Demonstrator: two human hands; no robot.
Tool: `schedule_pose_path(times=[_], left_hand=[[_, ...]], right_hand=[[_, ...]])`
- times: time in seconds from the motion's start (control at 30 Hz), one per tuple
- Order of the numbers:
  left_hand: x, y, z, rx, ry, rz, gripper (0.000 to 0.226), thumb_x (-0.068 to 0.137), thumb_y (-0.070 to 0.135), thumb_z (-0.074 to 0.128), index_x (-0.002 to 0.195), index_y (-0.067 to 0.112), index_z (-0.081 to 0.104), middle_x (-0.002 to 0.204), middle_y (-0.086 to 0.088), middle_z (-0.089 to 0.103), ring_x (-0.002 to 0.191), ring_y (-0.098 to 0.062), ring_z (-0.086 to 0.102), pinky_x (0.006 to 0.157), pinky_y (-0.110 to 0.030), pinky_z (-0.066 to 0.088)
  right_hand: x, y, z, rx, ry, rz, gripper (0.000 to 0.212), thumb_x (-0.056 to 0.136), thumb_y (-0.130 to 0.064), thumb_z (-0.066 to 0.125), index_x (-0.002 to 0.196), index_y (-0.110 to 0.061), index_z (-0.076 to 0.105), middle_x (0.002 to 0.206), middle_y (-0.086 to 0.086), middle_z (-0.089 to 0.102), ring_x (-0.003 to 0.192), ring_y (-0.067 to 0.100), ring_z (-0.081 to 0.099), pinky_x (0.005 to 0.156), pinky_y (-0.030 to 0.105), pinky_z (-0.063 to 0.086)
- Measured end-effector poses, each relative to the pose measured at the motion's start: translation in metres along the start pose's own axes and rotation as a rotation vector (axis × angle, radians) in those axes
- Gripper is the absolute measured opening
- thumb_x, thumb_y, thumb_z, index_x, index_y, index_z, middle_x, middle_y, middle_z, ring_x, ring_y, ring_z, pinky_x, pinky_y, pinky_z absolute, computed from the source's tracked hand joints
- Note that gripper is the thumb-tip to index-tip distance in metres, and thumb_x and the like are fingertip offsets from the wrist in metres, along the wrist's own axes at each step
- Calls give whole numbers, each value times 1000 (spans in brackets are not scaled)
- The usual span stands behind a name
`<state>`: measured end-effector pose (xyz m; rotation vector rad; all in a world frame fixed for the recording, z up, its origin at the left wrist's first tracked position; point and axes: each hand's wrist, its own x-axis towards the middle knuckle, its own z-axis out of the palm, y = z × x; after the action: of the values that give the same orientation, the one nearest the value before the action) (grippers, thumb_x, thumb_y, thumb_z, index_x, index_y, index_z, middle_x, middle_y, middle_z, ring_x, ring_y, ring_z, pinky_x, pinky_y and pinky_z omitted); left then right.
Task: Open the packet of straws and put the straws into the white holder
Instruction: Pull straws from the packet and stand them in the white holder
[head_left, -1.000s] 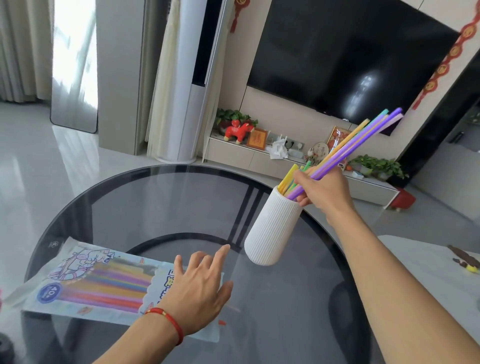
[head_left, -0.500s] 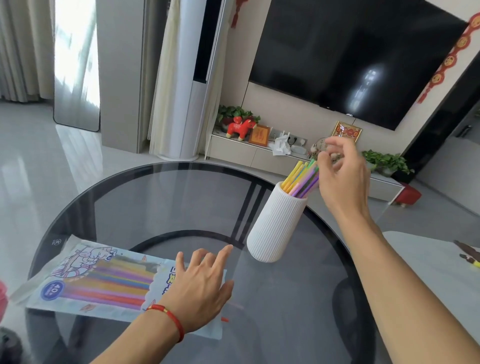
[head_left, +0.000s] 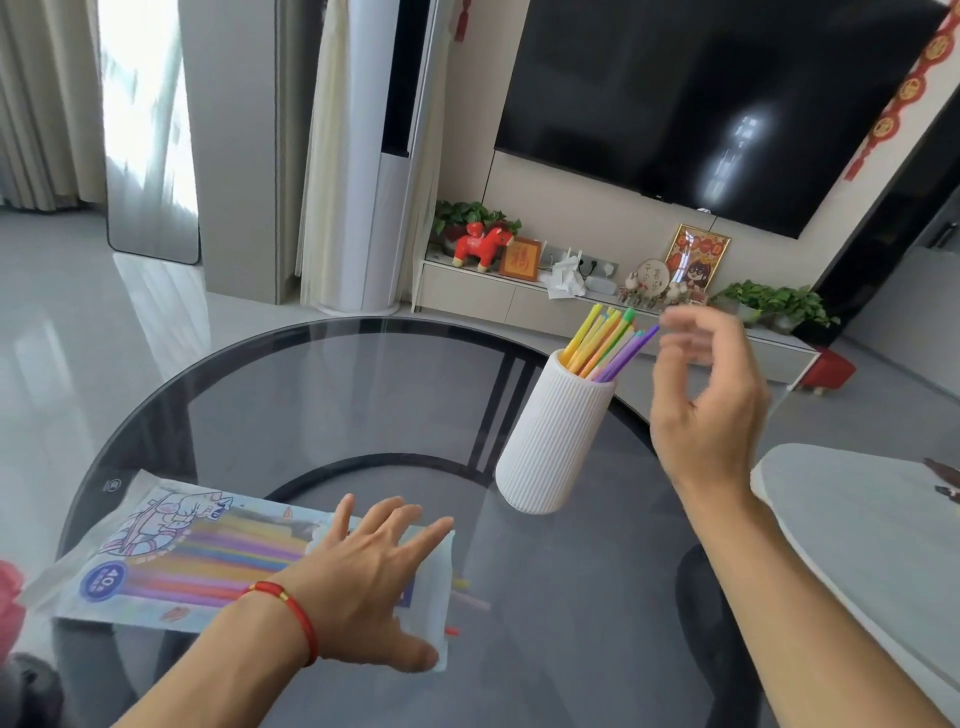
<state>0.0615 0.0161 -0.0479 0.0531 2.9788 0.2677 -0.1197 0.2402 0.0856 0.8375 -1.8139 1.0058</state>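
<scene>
A ribbed white holder (head_left: 556, 441) stands on the round glass table (head_left: 322, 384), with several coloured straws (head_left: 605, 343) leaning out of its top. My right hand (head_left: 701, 400) hovers just right of the straw tips, fingers loosely curled and apart, holding nothing. The packet of straws (head_left: 171, 556) lies flat at the near left, its open end pointing right, with a few straw ends (head_left: 462, 597) poking out. My left hand (head_left: 374, 587), with a red cord on its wrist, presses flat on the packet's open end, fingers spread.
A white table top (head_left: 857, 525) sits at the right, close to my right forearm. Beyond the glass table are a low TV shelf (head_left: 467, 291) with ornaments and plants, a wall TV and a tall white floor unit (head_left: 363, 208).
My right hand pushed the bunch of straws down into the holder, let go and drew back to the right. The left hand stayed pressed on the packet.
</scene>
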Motion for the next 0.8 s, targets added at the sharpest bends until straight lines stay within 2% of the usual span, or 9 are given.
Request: schedule_pose_path(times=[0.1,0.2,0.27,0.37,0.43,0.53,0.63,0.7,0.8], left_hand=[[-1,0,3,55,-73,7,128,65,80,58,151,36,-24,165,-4,4,153,-22,-2,122,-60,-6],[-1,6,0,133,-60,16,126,68,71,62,152,31,-23,160,-8,12,150,-27,7,122,-61,-1],[-3,10,-1,211,-64,16,123,69,58,65,154,26,-18,152,-11,20,145,-31,17,121,-65,4],[-4,16,-4,301,-65,4,118,70,40,67,156,17,-11,147,-10,25,137,-32,29,117,-69,11],[-2,19,-6,336,-52,-18,111,74,33,64,156,14,-7,145,-11,28,132,-33,36,116,-68,17],[1,20,-10,345,17,-53,97,76,22,59,154,15,3,136,-8,33,119,-32,43,111,-56,30],[3,21,-11,340,148,-58,88,70,15,56,149,18,15,123,-5,37,107,-30,45,97,-46,40],[0,22,-13,365,208,-48,91,68,14,54,150,16,13,124,-6,37,109,-31,44,100,-48,38],[-3,29,-14,524,299,18,89,65,6,41,152,7,20,125,-15,44,111,-36,49,107,-64,32]], right_hand=[[-49,-5,-3,11,-70,-81,23,95,-9,54,117,-11,60,99,1,69,68,8,58,65,6,43],[-106,-4,5,-28,-436,-21,27,92,-6,63,118,-14,62,99,-2,69,58,15,62,54,33,59],[-133,-4,14,-33,-632,115,32,93,-5,68,123,-16,63,102,-8,69,57,18,62,60,45,61],[-149,-9,27,34,-849,335,31,104,-28,57,135,-28,51,104,-21,65,56,8,58,75,41,58],[-155,-13,33,60,-958,450,32,108,-40,47,139,-33,46,103,-24,65,67,3,59,81,38,55],[-161,-24,38,115,-986,600,27,109,-43,40,129,-34,57,102,-13,71,72,4,63,80,37,56],[-166,-34,40,308,-938,824,25,110,-38,42,113,-25,64,101,0,71,48,18,62,48,32,51],[-167,-42,42,485,-907,1009,26,111,-32,44,111,-16,64,101,10,69,48,26,62,41,31,49],[-166,-54,42,714,-867,1234,28,113,-26,43,113,-5,62,93,17,65,52,28,64,45,33,53]])
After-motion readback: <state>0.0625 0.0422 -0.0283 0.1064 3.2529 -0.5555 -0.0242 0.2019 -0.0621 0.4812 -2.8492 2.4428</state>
